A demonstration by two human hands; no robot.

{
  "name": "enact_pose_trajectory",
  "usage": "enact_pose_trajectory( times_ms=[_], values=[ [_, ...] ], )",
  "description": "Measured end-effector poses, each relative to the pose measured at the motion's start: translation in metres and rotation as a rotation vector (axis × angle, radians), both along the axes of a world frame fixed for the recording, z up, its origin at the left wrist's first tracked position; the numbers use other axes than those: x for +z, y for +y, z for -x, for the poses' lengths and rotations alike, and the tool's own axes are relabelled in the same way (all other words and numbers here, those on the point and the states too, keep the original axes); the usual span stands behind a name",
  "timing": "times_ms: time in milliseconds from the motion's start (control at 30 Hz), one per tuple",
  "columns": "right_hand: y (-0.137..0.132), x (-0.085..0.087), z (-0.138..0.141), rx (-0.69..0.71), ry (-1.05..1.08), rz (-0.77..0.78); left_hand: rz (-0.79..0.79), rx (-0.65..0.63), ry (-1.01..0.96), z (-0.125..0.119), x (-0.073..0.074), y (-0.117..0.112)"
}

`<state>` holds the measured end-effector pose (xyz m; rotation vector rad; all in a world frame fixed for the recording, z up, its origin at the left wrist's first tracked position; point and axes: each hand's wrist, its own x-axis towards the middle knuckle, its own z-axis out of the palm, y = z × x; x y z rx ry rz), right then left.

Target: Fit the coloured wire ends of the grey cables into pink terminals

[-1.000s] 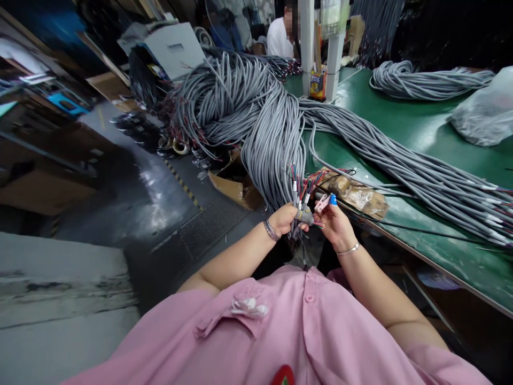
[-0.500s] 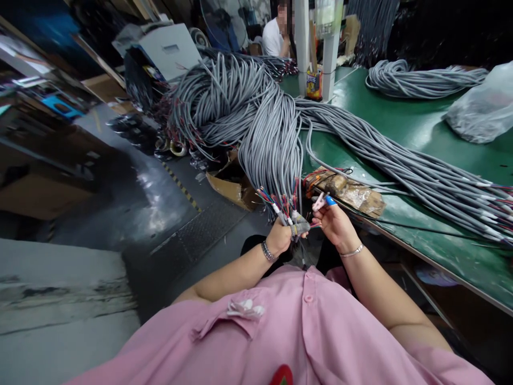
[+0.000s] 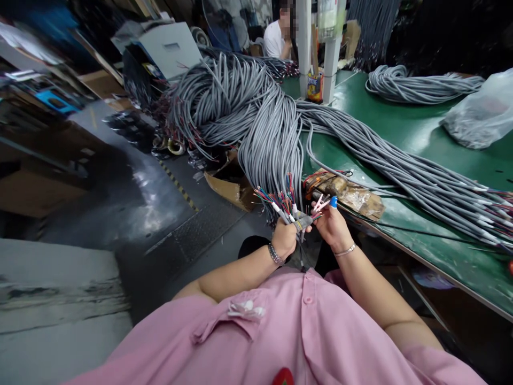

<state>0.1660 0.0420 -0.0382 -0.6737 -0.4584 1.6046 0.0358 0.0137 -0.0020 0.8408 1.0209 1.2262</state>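
My left hand (image 3: 285, 238) is closed around several grey cables (image 3: 284, 214), whose stripped ends fan out in thin coloured wires (image 3: 282, 200). A grey cover with a yellow band wraps its thumb, which presses on a cable end pointing right. Close beside it, my right hand (image 3: 332, 229) is closed on a small pale pink clip-like tool (image 3: 319, 204) with two spread prongs; its exact kind is unclear. A blue finger cover (image 3: 333, 201) sits on a right-hand digit. Reddish and green wire tips (image 3: 317, 216) lie between the two hands.
A large heap of grey cables (image 3: 224, 91) hangs over the edge of the green table (image 3: 360, 144). More cables (image 3: 401, 155) stretch right. A taped wooden block (image 3: 348, 195) lies near my right hand. A plastic bag (image 3: 481, 112) stands at right; a person (image 3: 276, 37) sits behind.
Both hands have shifted slightly, the left a little to the right, and they are closer together. The pink tool has turned and its prongs show more spread.
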Motion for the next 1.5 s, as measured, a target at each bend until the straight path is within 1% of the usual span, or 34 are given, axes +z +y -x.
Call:
enact_pose_trajectory(
  times_ms=[100, 267, 433, 500, 567, 700, 767, 800, 867, 967, 1100, 1200, 1267, 1367, 1500],
  values=[
    [0.003, 0.002, 0.001, 0.037, 0.083, 0.034, 0.008, 0.018, -0.005, -0.001, -0.005, 0.002],
    [0.008, 0.005, 0.005, -0.040, 0.092, 0.055, -0.020, -0.005, 0.066, 0.000, -0.015, 0.003],
    [0.004, 0.005, 0.006, -0.039, 0.117, 0.062, -0.040, -0.019, 0.099, 0.002, -0.015, 0.002],
    [-0.001, 0.004, 0.002, 0.009, 0.099, 0.051, -0.069, -0.034, 0.099, 0.004, -0.015, 0.000],
    [-0.006, 0.003, -0.005, 0.101, 0.031, 0.043, -0.103, -0.052, 0.114, 0.007, -0.017, -0.003],
    [-0.017, 0.004, -0.023, 0.331, -0.220, 0.015, -0.151, -0.084, 0.191, 0.017, -0.022, -0.007],
    [-0.021, 0.009, -0.030, 0.413, -0.365, -0.018, -0.182, -0.117, 0.248, 0.021, -0.023, -0.009],
    [-0.022, 0.013, -0.032, 0.432, -0.435, -0.036, -0.201, -0.136, 0.274, 0.022, -0.022, -0.009],
    [-0.025, 0.019, -0.033, 0.415, -0.554, -0.077, -0.236, -0.167, 0.312, 0.024, -0.019, -0.010],
    [-0.027, 0.026, -0.027, 0.329, -0.648, -0.171, -0.267, -0.186, 0.346, 0.024, -0.015, -0.011],
    [-0.032, 0.023, -0.015, 0.282, -0.698, -0.293, -0.283, -0.264, 0.380, 0.025, -0.014, -0.010],
    [-0.037, 0.021, -0.009, 0.184, -0.808, -0.388, -0.272, -0.329, 0.410, 0.028, -0.014, -0.008],
    [-0.040, 0.022, -0.008, 0.150, -0.845, -0.413, -0.247, -0.353, 0.375, 0.030, -0.013, -0.007],
    [-0.044, 0.025, -0.011, 0.181, -0.792, -0.388, -0.210, -0.300, 0.293, 0.031, -0.012, -0.007],
    [-0.049, 0.022, -0.014, 0.229, -0.659, -0.300, -0.211, -0.205, 0.232, 0.031, -0.019, -0.008]
  ],
)
